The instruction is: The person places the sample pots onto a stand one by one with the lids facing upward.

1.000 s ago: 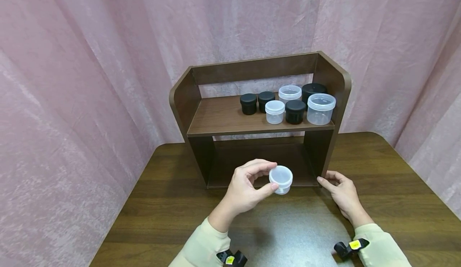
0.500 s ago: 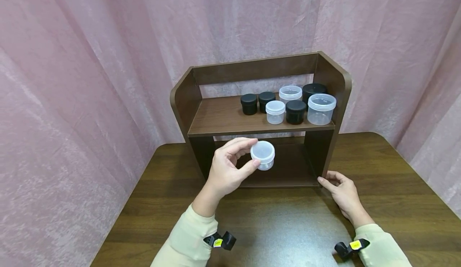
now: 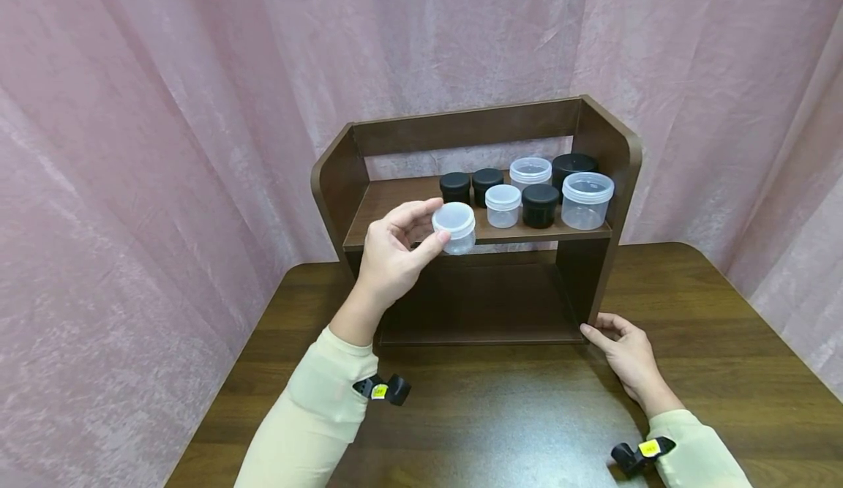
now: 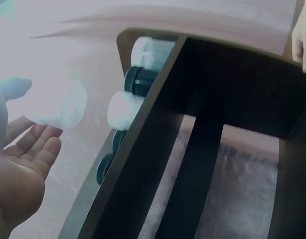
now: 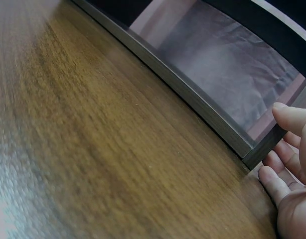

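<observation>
My left hand (image 3: 388, 261) pinches a small see-through plastic jar (image 3: 457, 236) with a whitish lid between thumb and fingers. The jar is raised to the front edge of the upper board of a dark brown wooden shelf (image 3: 408, 214). In the left wrist view this jar (image 4: 58, 107) is washed out by glare. Low on the shelf's right side panel, my right hand (image 3: 627, 360) grips the front edge. Its thumb (image 5: 292, 117) lies against the edge in the right wrist view, with the other fingers around the outer side.
Several lidded jars stand on the upper board's right half: small black jars (image 3: 539, 206), a small see-through jar (image 3: 503, 206), larger see-through jars (image 3: 586, 201) and a large black jar (image 3: 571, 166). The shelf stands on a wooden table (image 3: 500, 400) before a pink curtain (image 3: 197, 144).
My left hand has carried the jar up and to the left, from in front of the lower compartment to the upper board's edge. The right hand has stayed at the side panel.
</observation>
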A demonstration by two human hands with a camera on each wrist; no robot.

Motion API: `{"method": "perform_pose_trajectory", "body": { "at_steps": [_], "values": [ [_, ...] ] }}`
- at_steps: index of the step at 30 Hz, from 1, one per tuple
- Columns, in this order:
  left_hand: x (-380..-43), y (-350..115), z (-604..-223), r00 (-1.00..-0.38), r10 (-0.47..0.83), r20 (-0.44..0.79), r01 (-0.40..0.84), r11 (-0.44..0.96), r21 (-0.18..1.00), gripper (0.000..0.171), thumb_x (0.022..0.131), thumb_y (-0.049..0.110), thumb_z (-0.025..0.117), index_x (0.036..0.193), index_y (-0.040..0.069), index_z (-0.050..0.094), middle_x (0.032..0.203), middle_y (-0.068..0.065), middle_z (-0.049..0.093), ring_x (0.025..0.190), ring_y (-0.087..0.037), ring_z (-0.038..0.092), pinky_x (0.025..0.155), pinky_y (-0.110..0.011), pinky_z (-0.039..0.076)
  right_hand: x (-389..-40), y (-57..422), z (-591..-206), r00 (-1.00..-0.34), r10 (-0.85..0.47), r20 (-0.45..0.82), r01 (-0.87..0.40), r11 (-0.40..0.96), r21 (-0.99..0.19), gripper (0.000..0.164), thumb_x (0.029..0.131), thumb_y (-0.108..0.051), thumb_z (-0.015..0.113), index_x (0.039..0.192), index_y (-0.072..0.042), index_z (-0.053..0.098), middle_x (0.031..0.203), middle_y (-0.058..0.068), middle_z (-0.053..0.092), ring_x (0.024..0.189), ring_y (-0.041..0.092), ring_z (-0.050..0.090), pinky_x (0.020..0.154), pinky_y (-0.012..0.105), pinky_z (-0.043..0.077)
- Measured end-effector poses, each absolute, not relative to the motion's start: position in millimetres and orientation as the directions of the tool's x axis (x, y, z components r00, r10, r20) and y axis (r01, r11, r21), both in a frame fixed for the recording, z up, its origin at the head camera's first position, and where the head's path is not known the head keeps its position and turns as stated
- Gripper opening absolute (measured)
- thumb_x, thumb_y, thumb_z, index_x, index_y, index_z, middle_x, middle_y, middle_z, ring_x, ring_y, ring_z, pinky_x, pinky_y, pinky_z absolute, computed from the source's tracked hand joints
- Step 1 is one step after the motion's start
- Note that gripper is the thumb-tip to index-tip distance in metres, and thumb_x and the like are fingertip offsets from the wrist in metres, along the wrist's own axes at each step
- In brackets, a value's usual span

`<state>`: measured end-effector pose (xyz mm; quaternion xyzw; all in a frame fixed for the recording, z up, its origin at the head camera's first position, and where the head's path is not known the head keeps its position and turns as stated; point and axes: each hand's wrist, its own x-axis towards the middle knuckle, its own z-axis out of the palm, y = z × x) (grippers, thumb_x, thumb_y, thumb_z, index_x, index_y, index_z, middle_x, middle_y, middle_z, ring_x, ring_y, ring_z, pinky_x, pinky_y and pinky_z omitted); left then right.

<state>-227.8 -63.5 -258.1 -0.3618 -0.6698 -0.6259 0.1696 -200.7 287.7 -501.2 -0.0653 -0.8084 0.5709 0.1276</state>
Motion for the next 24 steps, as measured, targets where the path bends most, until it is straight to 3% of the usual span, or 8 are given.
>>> {"method": "perform_pose_trajectory", "body": {
  "at_steps": [5,11,24],
  "values": [
    [-245,-66,-247,-0.751,0.235,0.617,0.642,0.041,0.766,0.040,0.084,0.002,0.073,0.121,-0.006,0.062,0.111,-0.019,0.067,0.097,-0.024,0.065,0.084,-0.029,0.054,-201,289,-502,-0.960,0.252,0.124,-0.031,0.343,-0.939,0.049,0.089,-0.036,0.070,0.119,0.001,0.059,0.103,-0.001,0.059,0.090,0.001,0.052,0.071,0.013,0.045],
    [-261,-66,-241,-0.766,0.234,0.598,0.633,0.114,0.766,0.040,0.084,0.011,0.076,0.120,0.000,0.065,0.106,-0.014,0.069,0.093,-0.021,0.065,0.081,-0.027,0.053,-201,288,-501,-0.958,0.253,0.133,-0.042,0.333,-0.942,0.049,0.088,-0.035,0.070,0.118,0.002,0.059,0.101,-0.003,0.059,0.090,0.002,0.053,0.071,0.014,0.045],
    [-278,-55,-243,-0.833,0.208,0.512,0.547,0.176,0.818,0.042,0.083,0.015,0.076,0.122,0.000,0.065,0.105,-0.012,0.069,0.093,-0.018,0.067,0.079,-0.027,0.055,-202,288,-502,-0.959,0.254,0.127,-0.033,0.343,-0.939,0.048,0.088,-0.035,0.070,0.118,0.002,0.059,0.101,0.000,0.062,0.088,0.000,0.055,0.070,0.014,0.046]
  ]
}}
